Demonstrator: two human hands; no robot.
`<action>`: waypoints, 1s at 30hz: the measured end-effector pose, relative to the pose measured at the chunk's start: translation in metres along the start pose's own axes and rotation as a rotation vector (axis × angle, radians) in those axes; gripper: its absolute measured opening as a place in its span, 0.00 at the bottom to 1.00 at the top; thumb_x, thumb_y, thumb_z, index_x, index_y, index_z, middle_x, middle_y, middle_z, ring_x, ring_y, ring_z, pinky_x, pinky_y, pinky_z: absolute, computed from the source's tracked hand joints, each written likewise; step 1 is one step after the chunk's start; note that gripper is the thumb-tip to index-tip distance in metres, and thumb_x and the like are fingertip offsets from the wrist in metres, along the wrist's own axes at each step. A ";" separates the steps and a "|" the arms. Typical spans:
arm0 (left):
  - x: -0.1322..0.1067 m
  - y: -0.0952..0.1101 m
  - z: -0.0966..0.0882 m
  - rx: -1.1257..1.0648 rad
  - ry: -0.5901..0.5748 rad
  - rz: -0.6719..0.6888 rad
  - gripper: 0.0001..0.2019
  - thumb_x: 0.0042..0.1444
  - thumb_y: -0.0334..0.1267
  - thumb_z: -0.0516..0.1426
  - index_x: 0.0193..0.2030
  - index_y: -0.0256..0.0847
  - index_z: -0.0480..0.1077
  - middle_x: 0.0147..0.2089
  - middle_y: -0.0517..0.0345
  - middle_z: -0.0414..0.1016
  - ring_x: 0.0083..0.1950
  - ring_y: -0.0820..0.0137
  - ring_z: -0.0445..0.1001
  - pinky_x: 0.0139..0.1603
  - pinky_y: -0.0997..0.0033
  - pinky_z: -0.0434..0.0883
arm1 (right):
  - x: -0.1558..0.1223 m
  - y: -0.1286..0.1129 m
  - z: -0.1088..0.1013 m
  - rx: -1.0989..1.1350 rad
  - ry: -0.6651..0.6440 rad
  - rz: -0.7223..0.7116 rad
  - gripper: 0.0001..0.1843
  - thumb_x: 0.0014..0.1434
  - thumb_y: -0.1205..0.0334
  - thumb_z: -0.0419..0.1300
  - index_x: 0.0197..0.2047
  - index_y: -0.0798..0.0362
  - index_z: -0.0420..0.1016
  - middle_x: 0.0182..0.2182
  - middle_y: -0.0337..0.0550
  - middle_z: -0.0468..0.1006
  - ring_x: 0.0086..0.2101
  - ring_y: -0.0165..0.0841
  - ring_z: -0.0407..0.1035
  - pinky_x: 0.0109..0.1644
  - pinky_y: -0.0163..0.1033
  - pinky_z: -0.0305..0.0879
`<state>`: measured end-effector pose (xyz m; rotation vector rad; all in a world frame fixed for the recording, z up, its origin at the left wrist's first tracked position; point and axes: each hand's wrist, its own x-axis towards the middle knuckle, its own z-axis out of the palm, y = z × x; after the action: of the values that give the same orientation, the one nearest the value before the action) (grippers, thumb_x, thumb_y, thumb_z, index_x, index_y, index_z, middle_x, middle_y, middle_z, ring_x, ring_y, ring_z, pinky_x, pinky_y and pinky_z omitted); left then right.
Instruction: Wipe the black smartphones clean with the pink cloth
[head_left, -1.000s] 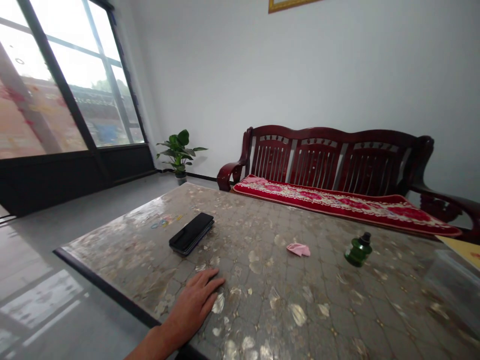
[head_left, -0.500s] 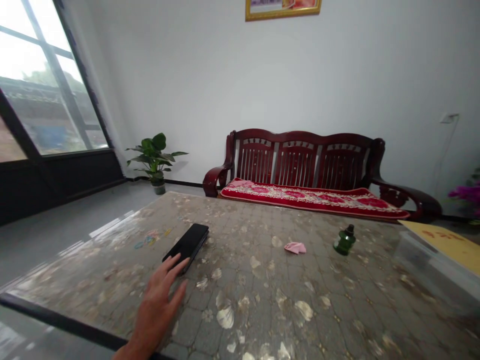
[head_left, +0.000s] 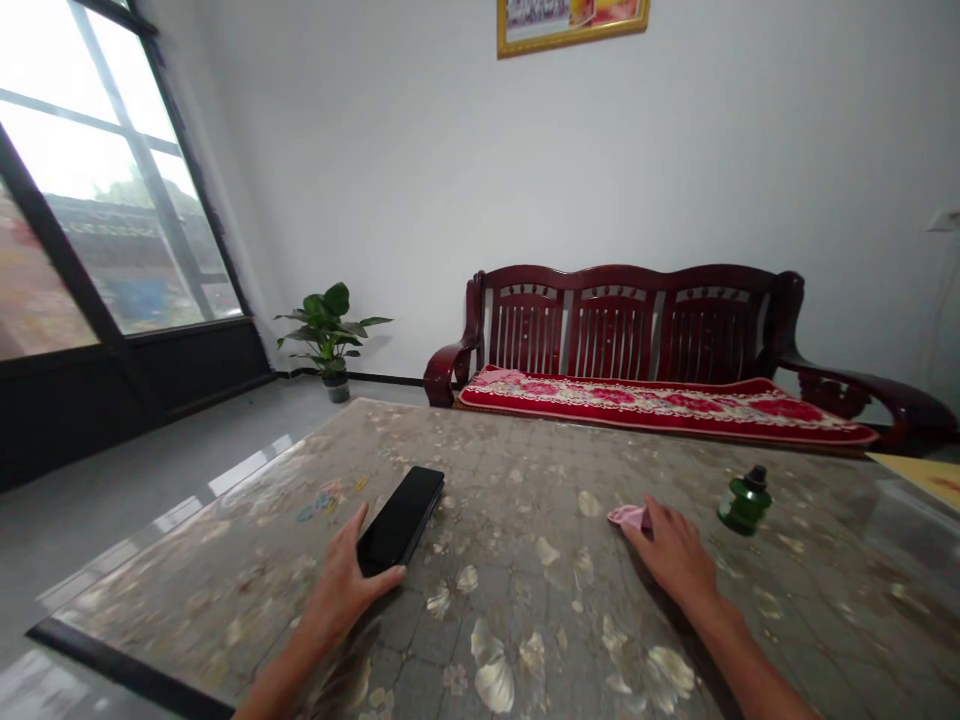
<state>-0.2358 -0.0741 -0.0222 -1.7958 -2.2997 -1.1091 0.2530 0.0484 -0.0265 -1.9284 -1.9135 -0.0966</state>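
A black phone (head_left: 402,517) lies face up on the floral-patterned table (head_left: 525,620). My left hand (head_left: 342,583) is at its near end, thumb and fingers closing round the edges. My right hand (head_left: 675,553) rests fingers-down on a small pink cloth (head_left: 627,515), covering most of it. A small green bottle (head_left: 742,501) with a dark cap stands to the right of that hand, apart from it.
A dark red wooden bench (head_left: 637,350) with a red cushion stands behind the table. A potted plant (head_left: 330,330) sits by the wall near the big window (head_left: 90,220). A yellow sheet (head_left: 919,472) shows at the table's right edge.
My left hand slid forward from the near table edge onto the phone. My right hand came into view and landed on the pink cloth. The view shifted.
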 end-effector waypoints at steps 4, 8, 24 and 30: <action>0.002 0.021 -0.003 0.050 -0.025 -0.005 0.45 0.51 0.56 0.58 0.71 0.34 0.50 0.68 0.37 0.61 0.69 0.47 0.61 0.67 0.46 0.61 | 0.003 -0.015 0.010 -0.013 0.046 -0.081 0.23 0.64 0.51 0.53 0.55 0.53 0.76 0.47 0.55 0.78 0.47 0.48 0.69 0.54 0.50 0.62; 0.009 0.049 -0.016 0.204 -0.180 -0.044 0.42 0.54 0.51 0.58 0.72 0.36 0.50 0.68 0.39 0.63 0.66 0.49 0.66 0.65 0.51 0.64 | 0.000 -0.017 0.012 0.050 0.043 -0.112 0.19 0.65 0.56 0.51 0.49 0.51 0.80 0.43 0.51 0.78 0.45 0.45 0.68 0.51 0.47 0.63; 0.023 0.068 -0.008 0.428 -0.310 -0.112 0.31 0.62 0.49 0.50 0.70 0.39 0.56 0.60 0.39 0.69 0.54 0.50 0.75 0.50 0.54 0.72 | -0.005 -0.022 0.004 0.270 -0.018 -0.210 0.14 0.66 0.57 0.53 0.42 0.46 0.82 0.38 0.44 0.77 0.41 0.39 0.71 0.45 0.40 0.65; 0.025 0.071 -0.014 0.414 -0.346 -0.146 0.31 0.64 0.52 0.48 0.70 0.40 0.56 0.61 0.39 0.69 0.55 0.50 0.75 0.50 0.54 0.73 | -0.006 -0.026 0.002 0.352 0.003 -0.227 0.15 0.68 0.54 0.53 0.42 0.46 0.81 0.36 0.42 0.79 0.39 0.38 0.72 0.44 0.40 0.65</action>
<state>-0.1894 -0.0541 0.0348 -1.7830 -2.6286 -0.2981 0.2268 0.0431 -0.0243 -1.4807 -1.9862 0.1615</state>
